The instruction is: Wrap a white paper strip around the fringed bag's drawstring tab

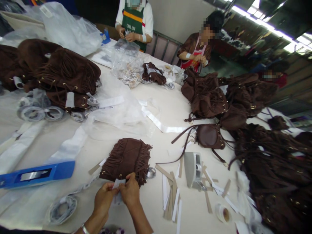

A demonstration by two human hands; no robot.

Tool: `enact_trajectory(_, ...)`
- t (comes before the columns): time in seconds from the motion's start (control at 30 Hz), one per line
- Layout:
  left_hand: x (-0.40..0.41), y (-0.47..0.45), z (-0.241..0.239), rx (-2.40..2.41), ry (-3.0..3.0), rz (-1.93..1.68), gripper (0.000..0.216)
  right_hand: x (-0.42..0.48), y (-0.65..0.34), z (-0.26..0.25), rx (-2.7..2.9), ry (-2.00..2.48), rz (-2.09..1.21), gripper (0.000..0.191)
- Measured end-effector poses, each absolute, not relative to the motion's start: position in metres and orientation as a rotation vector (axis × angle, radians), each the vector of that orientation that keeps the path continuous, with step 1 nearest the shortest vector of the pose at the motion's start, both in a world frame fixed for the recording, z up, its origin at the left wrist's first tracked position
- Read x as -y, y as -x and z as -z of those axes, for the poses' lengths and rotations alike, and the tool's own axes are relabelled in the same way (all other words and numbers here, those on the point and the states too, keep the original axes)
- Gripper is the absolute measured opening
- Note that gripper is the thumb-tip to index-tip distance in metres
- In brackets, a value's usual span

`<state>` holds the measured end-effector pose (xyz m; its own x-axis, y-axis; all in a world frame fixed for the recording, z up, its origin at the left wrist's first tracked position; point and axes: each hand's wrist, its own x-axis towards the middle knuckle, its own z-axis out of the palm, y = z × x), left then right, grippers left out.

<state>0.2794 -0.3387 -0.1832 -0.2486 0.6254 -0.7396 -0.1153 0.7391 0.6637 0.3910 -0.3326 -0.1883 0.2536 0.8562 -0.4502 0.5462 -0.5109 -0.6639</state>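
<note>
A dark brown fringed bag (125, 156) lies on the white table in front of me, its gold eyelets toward me. At its near edge, my left hand (106, 195) pinches the left side of a small whitish strip (118, 184). My right hand (130, 190) is closed on the same strip from the right, its fingers close against the bag. The strip's lower end hangs between my hands. Beside the bag, to the right, sits a small clear-wrapped coil (151, 173). A larger wrapped coil (62, 208) lies to the left of my left hand.
A grey tape dispenser (193, 169), a tape roll (223, 213) and loose paper strips (173, 195) lie to the right. A blue tool (39, 174) is at left. Brown bags pile up at left (68, 70) and right (275, 169). Co-workers stand across the table.
</note>
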Motion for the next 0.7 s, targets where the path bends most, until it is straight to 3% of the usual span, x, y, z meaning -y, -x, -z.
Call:
enact_trajectory(0.33,0.337,-0.285,0.168,-1.794,-1.309,-0.447,0.013,0.335,-0.383,0.192,1.218,2.180,-1.084,0.014)
enact_trajectory(0.53,0.336,-0.285,0.173,-1.789,-1.589,-0.319,0.019,0.339,-0.388,0.206,0.860,1.904,-1.371,0.007)
enact_trajectory(0.7,0.337,-0.290,0.169,-1.769,-1.758,-0.161,0.027,0.342,-0.395,0.198,0.676,1.681,-1.601,0.026)
